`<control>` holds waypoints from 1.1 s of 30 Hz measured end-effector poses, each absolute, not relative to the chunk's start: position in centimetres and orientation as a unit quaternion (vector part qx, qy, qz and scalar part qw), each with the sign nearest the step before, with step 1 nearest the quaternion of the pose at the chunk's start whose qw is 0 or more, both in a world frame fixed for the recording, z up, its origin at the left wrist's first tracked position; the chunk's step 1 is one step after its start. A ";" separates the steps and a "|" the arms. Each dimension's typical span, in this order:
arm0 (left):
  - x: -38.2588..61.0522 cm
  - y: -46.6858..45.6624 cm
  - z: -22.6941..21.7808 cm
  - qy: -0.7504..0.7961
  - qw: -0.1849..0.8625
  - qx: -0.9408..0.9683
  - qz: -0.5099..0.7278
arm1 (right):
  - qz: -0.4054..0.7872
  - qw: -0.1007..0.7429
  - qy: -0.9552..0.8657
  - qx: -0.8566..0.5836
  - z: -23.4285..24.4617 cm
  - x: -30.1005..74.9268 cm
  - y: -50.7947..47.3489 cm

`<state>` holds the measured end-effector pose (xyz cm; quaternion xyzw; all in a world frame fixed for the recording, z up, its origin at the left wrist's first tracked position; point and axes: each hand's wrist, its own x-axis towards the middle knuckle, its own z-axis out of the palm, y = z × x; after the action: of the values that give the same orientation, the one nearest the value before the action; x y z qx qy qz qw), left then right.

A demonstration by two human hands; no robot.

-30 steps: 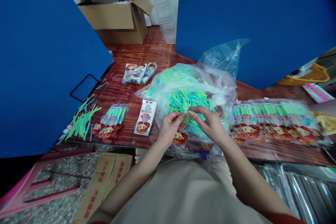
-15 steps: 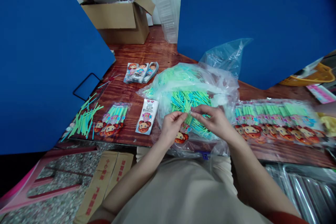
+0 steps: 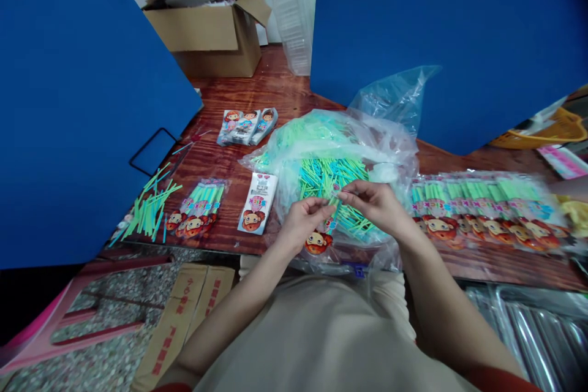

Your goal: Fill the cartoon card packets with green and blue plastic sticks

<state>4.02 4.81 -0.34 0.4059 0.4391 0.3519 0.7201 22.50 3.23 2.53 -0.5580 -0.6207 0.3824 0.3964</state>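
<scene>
From the head view, your left hand (image 3: 301,223) and right hand (image 3: 375,205) meet above the clear plastic bag (image 3: 390,135); the fingertips (image 3: 328,209) of both are pinched closed, though what they grip is too small to tell; the green sticks (image 3: 331,177) lie heaped in that bag, just under your hands; a cartoon-faced packet (image 3: 318,242) lies beneath them; more packets (image 3: 482,214) lie in a row to your right on the wooden table (image 3: 285,86).

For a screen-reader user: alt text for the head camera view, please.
A person's left hand and right hand meet at the fingertips over green and blue sticks in a clear plastic bag on a wooden table. Printed packets of green sticks lie alongside; a cardboard box stands beyond.
</scene>
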 end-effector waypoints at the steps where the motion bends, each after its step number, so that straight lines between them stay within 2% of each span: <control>1: 3.9 4.8 -0.3 0.439 0.731 0.404 0.330 | 0.393 0.406 -0.609 -0.556 2.3 22.5 3.3; 8: 3.8 4.8 -0.6 0.458 0.726 0.381 0.343 | 0.485 0.468 -0.539 -0.506 0.4 21.3 3.0; 12: 4.0 4.9 -1.1 0.448 0.727 0.384 0.351 | 0.481 0.506 -0.516 -0.497 0.4 20.3 2.8; 20: 3.6 5.1 -1.2 0.447 0.718 0.435 0.310 | 0.445 0.527 -0.490 -0.533 0.4 20.0 2.9; 27: 3.6 5.0 -0.8 0.422 0.719 0.420 0.358 | 0.468 0.546 -0.462 -0.520 0.5 19.3 2.9; 33: 3.4 4.9 0.2 0.427 0.738 0.378 0.361 | 0.434 0.565 -0.470 -0.521 1.4 19.0 2.8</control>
<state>3.45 4.92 0.20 0.3777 0.4275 0.3612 0.7377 18.97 2.81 1.39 -0.5206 -0.4705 0.4341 0.5650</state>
